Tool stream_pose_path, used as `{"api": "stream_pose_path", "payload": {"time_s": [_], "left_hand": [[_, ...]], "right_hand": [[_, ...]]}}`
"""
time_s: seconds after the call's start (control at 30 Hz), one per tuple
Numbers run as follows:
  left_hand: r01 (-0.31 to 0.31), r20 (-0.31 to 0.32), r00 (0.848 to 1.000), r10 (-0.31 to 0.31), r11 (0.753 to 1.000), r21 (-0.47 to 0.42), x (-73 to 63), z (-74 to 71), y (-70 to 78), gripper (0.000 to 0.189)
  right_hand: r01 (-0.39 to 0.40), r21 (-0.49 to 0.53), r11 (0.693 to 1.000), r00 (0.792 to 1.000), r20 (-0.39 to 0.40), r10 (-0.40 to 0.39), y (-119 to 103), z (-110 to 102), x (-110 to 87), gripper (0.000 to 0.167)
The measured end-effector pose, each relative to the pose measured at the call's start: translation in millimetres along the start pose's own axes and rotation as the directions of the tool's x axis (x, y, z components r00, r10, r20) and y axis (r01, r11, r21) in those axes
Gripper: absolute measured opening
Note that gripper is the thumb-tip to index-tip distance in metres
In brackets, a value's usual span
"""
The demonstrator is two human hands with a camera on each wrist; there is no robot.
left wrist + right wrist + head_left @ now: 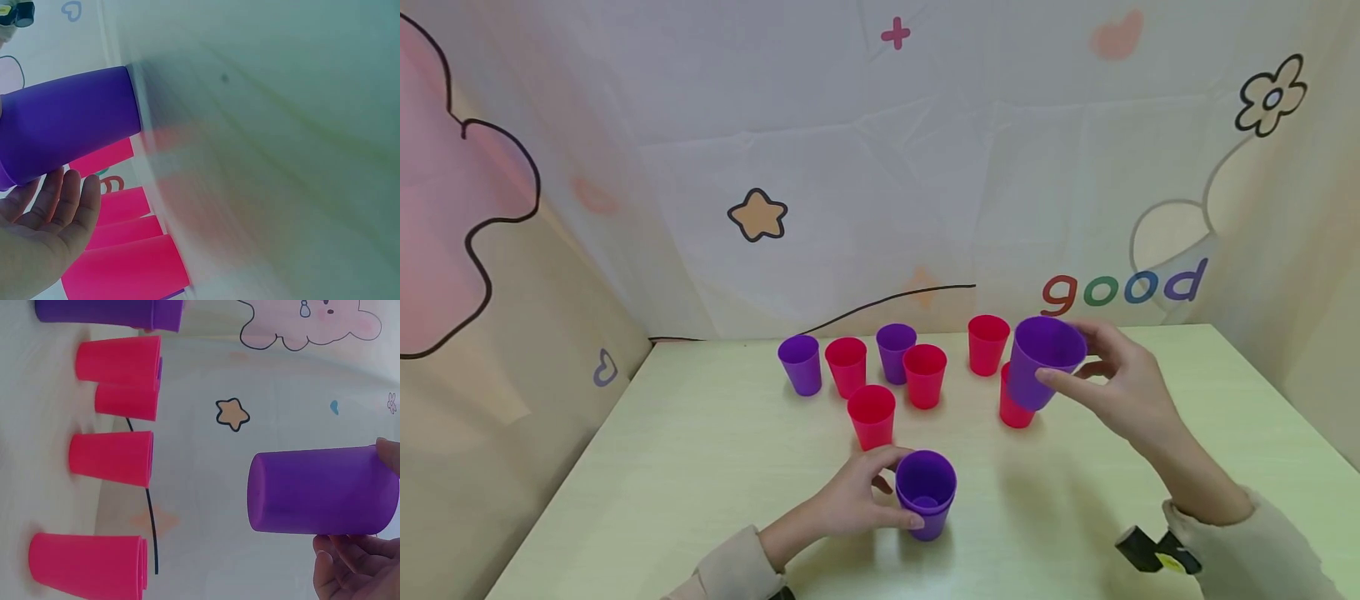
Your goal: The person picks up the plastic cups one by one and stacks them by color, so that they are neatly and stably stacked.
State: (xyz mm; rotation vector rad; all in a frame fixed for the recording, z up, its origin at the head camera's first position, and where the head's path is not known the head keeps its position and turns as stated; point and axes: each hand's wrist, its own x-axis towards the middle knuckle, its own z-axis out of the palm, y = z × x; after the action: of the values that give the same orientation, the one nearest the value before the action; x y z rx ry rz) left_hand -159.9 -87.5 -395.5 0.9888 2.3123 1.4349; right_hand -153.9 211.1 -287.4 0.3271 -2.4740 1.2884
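My left hand (861, 500) holds a nested stack of purple cups (927, 496) upright on the table, thumb on the near side and index finger behind. In the left wrist view the stack (69, 119) stands on the tabletop, its other fingers loosely spread. Raised above the table, a single purple cup (1047, 358) is gripped near its rim by my right hand (1123, 379). The right wrist view shows this cup (325, 490) mouth up, with nothing under it. It partly hides a red cup (1017, 408) in the head view.
Red cups (872, 417) and purple cups (800, 365) stand upright, several in all, across the back half of the pale table (700, 467). One more red cup (988, 344) is near the back edge. A printed cloth (820, 167) hangs behind.
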Motion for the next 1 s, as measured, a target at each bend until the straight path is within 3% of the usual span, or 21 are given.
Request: {"api": "stream_pose_path", "payload": {"time_s": [0.67,1.0], "left_hand": [[0.003,0.004,1.000,-0.003,1.000,-0.001,0.2,-0.8,1.8,0.057],[0.002,-0.002,1.000,-0.002,1.000,-0.001,-0.6,-0.4,2.6,0.056]], "right_hand": [[0.140,0.163,0.977,0.984,0.090,-0.156,-35.2,12.2,-8.7,0.052],[0.132,0.196,0.972,0.976,0.144,-0.162,-40.3,18.9,-15.7,0.054]]}}
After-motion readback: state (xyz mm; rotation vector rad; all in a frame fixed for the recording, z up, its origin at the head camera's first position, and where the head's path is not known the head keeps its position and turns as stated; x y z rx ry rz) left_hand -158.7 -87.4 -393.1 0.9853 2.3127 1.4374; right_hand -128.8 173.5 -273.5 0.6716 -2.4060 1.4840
